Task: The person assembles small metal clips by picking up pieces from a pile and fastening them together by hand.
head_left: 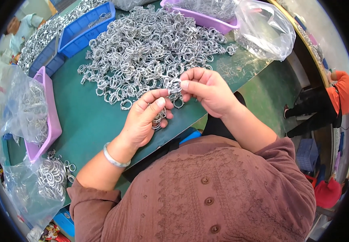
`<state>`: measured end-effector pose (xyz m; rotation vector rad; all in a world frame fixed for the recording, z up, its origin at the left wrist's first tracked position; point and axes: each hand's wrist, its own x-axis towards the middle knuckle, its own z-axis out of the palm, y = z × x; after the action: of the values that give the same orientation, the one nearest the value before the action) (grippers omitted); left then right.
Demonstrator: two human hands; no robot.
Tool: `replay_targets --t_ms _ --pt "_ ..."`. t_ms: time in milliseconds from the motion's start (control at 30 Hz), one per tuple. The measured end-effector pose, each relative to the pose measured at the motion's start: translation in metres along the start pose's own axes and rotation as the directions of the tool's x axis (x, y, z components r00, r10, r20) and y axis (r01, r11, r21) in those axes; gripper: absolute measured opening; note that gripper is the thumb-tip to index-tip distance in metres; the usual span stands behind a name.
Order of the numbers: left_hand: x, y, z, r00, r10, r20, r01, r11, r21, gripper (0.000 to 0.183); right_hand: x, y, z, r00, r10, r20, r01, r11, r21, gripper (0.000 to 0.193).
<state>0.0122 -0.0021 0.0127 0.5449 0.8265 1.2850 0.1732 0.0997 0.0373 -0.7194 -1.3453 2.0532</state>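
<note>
My left hand (140, 121) is closed, with several silver metal rings (157, 120) in its palm and curled fingers. Between its thumb and index finger and the fingertips of my right hand (210, 90) is a small silver ring piece (175, 85). The right hand pinches this piece from the other side, so both hands meet on it. Just beyond them, a big heap of similar silver rings (150, 44) covers the far part of the green table (84, 117). Fingers hide part of the held pieces.
Pink trays (53, 121) (223, 26) with bagged rings stand at left and far right. Blue bins (86, 34) sit at the far left. Loose flat rings (51, 177) lie near my left elbow. A clear bag (277, 34) rests at the far-right corner. A person in orange (339, 94) stands rightward.
</note>
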Motion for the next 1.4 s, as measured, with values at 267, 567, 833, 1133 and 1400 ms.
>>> replay_targets --t_ms 267,567,833,1133,1400 --pt "0.001 -0.004 0.001 0.999 0.016 -0.047 -0.012 0.997 0.082 0.019 -0.011 0.012 0.004 0.997 0.072 0.013 -0.072 0.996 0.047 0.010" --pt "0.001 -0.003 0.001 0.999 -0.011 -0.047 0.015 0.997 0.081 0.020 -0.016 0.013 0.002 0.997 0.063 0.042 -0.063 0.998 0.008 0.009" --pt "0.001 -0.003 0.001 0.998 -0.023 -0.057 0.028 0.995 0.092 0.022 -0.015 0.014 0.001 0.996 0.070 0.048 -0.071 0.997 0.014 0.011" --pt "0.001 -0.003 0.000 0.999 -0.017 -0.040 0.020 0.996 0.084 0.021 -0.015 0.015 0.000 0.992 0.117 0.041 -0.119 0.992 0.039 0.008" --pt "0.001 -0.005 -0.002 0.999 -0.016 -0.038 0.019 0.996 0.088 0.019 -0.015 0.019 -0.004 0.989 0.139 0.047 -0.142 0.988 0.065 0.008"
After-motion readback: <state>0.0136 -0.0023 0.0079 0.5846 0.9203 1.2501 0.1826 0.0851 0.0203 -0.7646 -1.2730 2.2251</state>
